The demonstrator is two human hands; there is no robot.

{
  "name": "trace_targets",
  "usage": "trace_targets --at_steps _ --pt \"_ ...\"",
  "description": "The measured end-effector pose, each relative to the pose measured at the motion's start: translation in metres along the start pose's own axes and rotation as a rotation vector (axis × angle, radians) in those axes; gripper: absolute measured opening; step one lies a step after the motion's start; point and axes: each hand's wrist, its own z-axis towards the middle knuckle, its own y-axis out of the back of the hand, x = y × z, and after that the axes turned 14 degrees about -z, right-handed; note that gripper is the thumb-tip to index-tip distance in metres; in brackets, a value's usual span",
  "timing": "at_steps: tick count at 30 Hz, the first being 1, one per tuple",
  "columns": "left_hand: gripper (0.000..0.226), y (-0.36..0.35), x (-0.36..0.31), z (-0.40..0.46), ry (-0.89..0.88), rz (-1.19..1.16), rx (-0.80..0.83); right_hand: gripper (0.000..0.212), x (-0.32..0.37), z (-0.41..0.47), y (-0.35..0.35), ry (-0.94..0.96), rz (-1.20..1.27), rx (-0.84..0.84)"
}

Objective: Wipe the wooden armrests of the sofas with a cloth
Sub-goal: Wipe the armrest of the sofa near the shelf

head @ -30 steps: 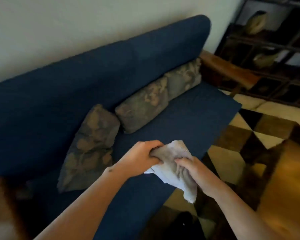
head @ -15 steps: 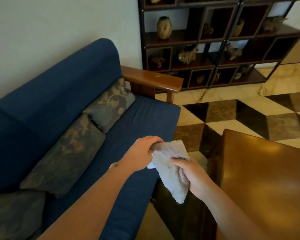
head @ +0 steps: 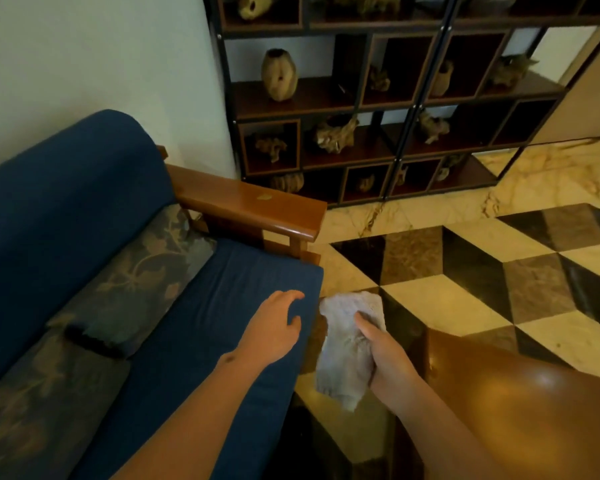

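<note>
R hand [head: 388, 358] was closed round a pale crumpled cloth [head: 347, 344], thumb laid across the front of it, fingers wrapped behind; the cloth's upper part stuck up above the grip & its lower end hung loose below. The cloth was held in the air just off the front-right corner of the blue seat cushion [head: 222, 323], over the patterned floor [head: 465, 289], not touching the sofa. L hand [head: 274, 327] was empty, fingers spread & slightly curled, palm down over the seat cushion nr its front edge, just beside the cloth w/ a small gap between; couldn't tell if it touched the fabric. The wooden armrest [head: 253, 206] sat further back at the sofa's right end, a flat brown plank w/ a pale spot on top, well apart from both hands & bare of the cloth. Patterned throw pillows [head: 146, 271] leaned against the blue backrest [head: 70, 202]. A glossy brown table [head: 520, 410] filled the lower right, close by the R forearm. Behind the armrest stood a dark shelf unit [head: 378, 98] against the wall, its cubbies holding a tan vase [head: 279, 74] & gnarled, rootlike pieces.
</note>
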Motion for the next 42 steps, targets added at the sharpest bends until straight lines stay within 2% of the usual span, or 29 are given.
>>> trace_targets --at_steps 2,5,9,11,15,18,21,24,28,30,35,42 --pt "0.049 -0.002 0.007 0.042 0.077 -0.023 0.029 0.050 0.034 0.030 0.003 -0.067 0.041 -0.036" --pt "0.051 -0.005 0.020 0.097 0.212 -0.028 0.073 0.033 0.080 0.077 0.003 -0.095 0.109 -0.027" --pt "0.051 -0.014 0.035 0.162 0.354 -0.059 0.108 0.059 0.132 0.146 0.005 -0.172 0.067 -0.045" --pt "0.050 -0.018 0.042 0.195 0.390 -0.076 0.092 0.065 0.158 0.182 0.006 -0.175 0.040 -0.040" --pt "0.044 -0.035 0.054 0.265 0.488 -0.132 0.046 0.062 0.204 0.269 0.012 -0.167 0.001 0.005" --pt "0.037 -0.054 0.058 0.327 0.590 -0.210 -0.013 0.065 0.240 0.349 0.018 -0.232 -0.111 0.030" --pt "0.017 -0.075 0.050 0.376 0.685 -0.216 -0.073 0.051 0.282 0.406 0.031 -0.303 -0.231 0.128" --pt "0.020 -0.089 0.038 0.422 0.794 -0.256 -0.161 0.045 0.320 0.457 0.042 -0.302 -0.360 0.206" --pt "0.042 -0.089 0.036 0.481 0.877 -0.373 -0.334 0.061 0.368 0.518 0.033 -0.320 -0.537 0.219" --pt "0.044 -0.089 0.037 0.503 0.938 -0.419 -0.401 0.064 0.384 0.545 0.023 -0.318 -0.608 0.263" --pt "0.071 -0.090 0.050 0.546 1.018 -0.508 -0.444 0.067 0.426 0.594 -0.017 -0.336 -0.765 0.268" --pt "0.080 -0.090 0.067 0.591 1.200 -0.565 -0.321 0.038 0.468 0.631 -0.067 -0.278 -0.849 0.418"
